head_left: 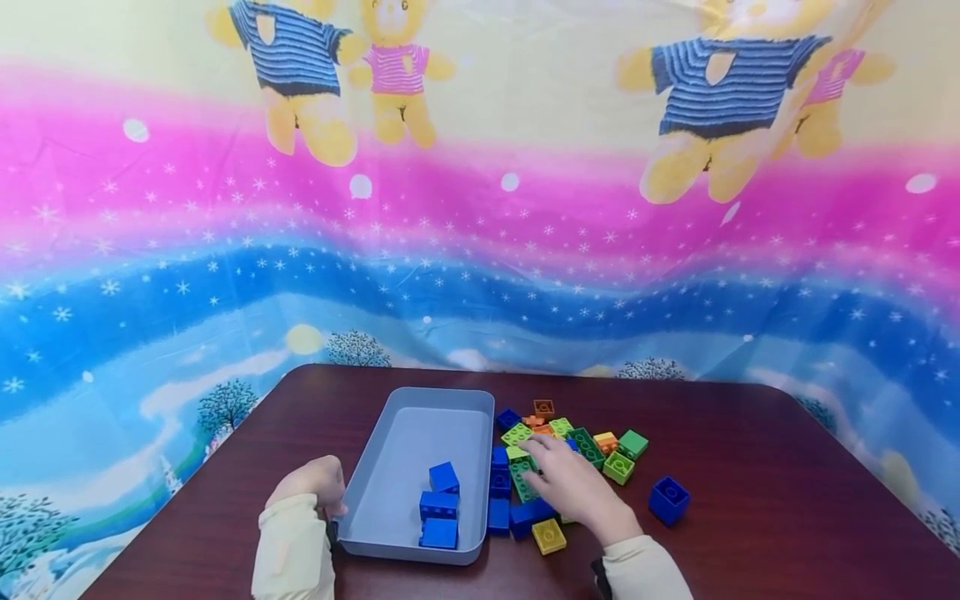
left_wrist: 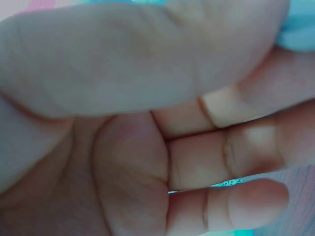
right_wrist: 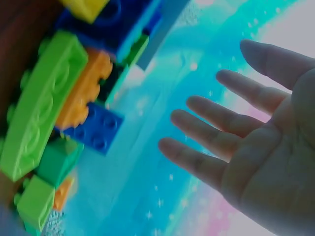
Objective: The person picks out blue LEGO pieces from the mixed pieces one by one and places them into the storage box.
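My left hand [head_left: 315, 482] pinches the left rim of a grey-blue tray [head_left: 408, 433] between thumb and fingers. In the left wrist view, a sliver of the tray [left_wrist: 298, 32] shows by the thumb tip. Three blue bricks [head_left: 438, 533] lie in the tray's near right part. My right hand [head_left: 573, 483] hovers over a pile of loose toy bricks right of the tray, its fingers spread and holding nothing. The right wrist view shows the spread hand [right_wrist: 266, 142] apart from a long light green brick [right_wrist: 42, 108], an orange brick [right_wrist: 83, 91] and a blue brick [right_wrist: 98, 128].
A lone blue brick [head_left: 669, 500] lies right of the pile, and a yellow brick [head_left: 549, 537] sits at its near edge. An orange-brown brick [head_left: 543, 408] is at the back. Behind the dark wooden table [head_left: 787, 500] hangs a printed cloth [head_left: 480, 208].
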{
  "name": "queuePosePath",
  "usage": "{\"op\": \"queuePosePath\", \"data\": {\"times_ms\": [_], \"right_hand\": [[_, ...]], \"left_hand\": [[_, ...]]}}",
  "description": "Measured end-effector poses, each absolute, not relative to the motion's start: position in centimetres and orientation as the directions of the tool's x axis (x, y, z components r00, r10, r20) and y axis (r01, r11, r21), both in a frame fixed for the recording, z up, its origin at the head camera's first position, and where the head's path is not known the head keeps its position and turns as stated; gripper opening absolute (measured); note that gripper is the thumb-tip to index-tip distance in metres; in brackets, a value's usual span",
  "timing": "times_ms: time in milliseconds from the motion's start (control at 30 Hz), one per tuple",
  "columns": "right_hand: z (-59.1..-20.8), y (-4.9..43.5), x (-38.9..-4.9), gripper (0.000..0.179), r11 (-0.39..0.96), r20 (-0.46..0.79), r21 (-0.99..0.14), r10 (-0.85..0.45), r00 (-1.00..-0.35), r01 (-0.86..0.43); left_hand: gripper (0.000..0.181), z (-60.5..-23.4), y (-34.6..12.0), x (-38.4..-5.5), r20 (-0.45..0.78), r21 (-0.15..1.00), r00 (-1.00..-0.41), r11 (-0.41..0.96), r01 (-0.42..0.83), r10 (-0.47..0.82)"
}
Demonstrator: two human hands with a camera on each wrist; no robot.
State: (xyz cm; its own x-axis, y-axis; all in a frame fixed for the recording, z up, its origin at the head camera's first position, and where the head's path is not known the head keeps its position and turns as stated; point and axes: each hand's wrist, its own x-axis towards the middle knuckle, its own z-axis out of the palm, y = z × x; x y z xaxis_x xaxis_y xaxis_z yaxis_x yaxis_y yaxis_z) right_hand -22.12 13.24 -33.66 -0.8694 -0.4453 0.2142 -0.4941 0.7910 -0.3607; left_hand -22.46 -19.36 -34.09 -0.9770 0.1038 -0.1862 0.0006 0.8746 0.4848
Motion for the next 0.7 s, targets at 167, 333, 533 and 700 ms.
{"op": "queuePosePath", "data": {"times_ms": [167, 333, 533, 700], "right_hand": [[-32.8, 15.1, -22.2, 0.035, 0.811, 0.146, -0.438, -0.363, -0.92, -0.389], [-32.3, 17.6, -22.2, 0.037, 0.856, 0.105, -0.419, -0.284, -0.953, -0.301], [-32.1, 19.9, -22.3, 0.04, 0.887, 0.038, -0.404, -0.229, -0.973, -0.225], [-32.0, 20.9, -22.2, 0.032, 0.933, -0.038, -0.35, -0.105, -0.994, -0.085]], "left_hand": [[0.044, -34.2, -19.4, -22.4, -0.181, 0.484, -0.978, 0.875, 0.003, 0.104], [0.044, -34.4, -19.4, -22.5, -0.184, 0.491, -0.978, 0.871, -0.002, 0.101], [0.046, -34.5, -19.4, -22.5, -0.188, 0.502, -0.977, 0.865, -0.007, 0.101], [0.047, -34.6, -19.4, -22.4, -0.184, 0.508, -0.977, 0.862, -0.001, 0.107]]}}
